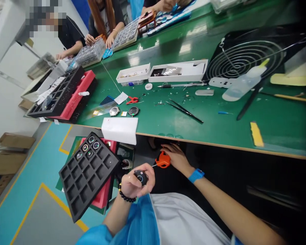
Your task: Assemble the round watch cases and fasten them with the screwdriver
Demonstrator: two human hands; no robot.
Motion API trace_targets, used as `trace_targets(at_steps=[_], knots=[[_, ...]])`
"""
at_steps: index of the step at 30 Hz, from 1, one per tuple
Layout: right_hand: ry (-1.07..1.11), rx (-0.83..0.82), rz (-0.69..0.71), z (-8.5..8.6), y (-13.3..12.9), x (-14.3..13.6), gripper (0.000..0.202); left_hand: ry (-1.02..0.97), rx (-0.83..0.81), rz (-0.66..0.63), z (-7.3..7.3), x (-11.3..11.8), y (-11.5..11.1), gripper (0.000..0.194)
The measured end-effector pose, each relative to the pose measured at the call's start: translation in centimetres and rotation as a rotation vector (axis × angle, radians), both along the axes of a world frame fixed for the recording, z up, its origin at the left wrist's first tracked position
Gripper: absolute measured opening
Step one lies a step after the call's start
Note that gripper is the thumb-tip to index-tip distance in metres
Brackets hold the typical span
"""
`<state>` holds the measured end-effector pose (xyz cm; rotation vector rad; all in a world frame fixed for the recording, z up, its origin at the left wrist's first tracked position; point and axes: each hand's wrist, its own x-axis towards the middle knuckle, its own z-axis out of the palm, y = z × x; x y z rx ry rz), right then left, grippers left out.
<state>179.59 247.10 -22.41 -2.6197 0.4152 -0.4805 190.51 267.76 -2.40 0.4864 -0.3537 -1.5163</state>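
My left hand (137,182) is closed around a dark, round smartwatch body (141,177), its sensor side turned up towards me. To the right, my right hand (177,158) holds an orange plastic tool (163,160). A thin light-coloured part runs from that tool towards the watch body; its exact kind I cannot make out. My right thumb is hidden. At my left stands a tilted black foam tray (85,177) with square pockets. Several round watch parts (96,145) sit in its upper pockets.
On the green bench (153,117) lie black tweezers (185,110), a red clamp (132,100), two watch bodies (133,111), a white cloth (119,129) and a squeeze bottle (244,83). A fan grille (236,61) stands behind. Other people work across the bench.
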Motion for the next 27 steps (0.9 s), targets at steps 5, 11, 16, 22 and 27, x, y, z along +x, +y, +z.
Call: trace_targets(at_steps=[5,11,16,22,27], knots=[[0.002,0.013,-0.011,-0.5,0.2,-0.1,0.041,-0.201,0.013,0.000,0.4,-0.3,0.2,0.042],[0.002,0.023,-0.023,-0.6,0.2,-0.2,0.040,-0.297,0.042,-0.059,0.3,-0.7,0.5,0.044],[0.007,0.029,-0.022,-0.5,0.2,-0.5,0.041,-0.358,0.121,-0.069,0.9,-0.7,0.6,0.043],[0.016,0.028,-0.024,-0.3,0.3,-0.6,0.047,-0.466,0.151,-0.058,1.9,-1.0,0.9,0.045],[0.046,0.007,0.018,0.8,0.3,-1.1,0.047,-0.827,0.107,-0.009,3.1,-1.3,0.7,0.033]])
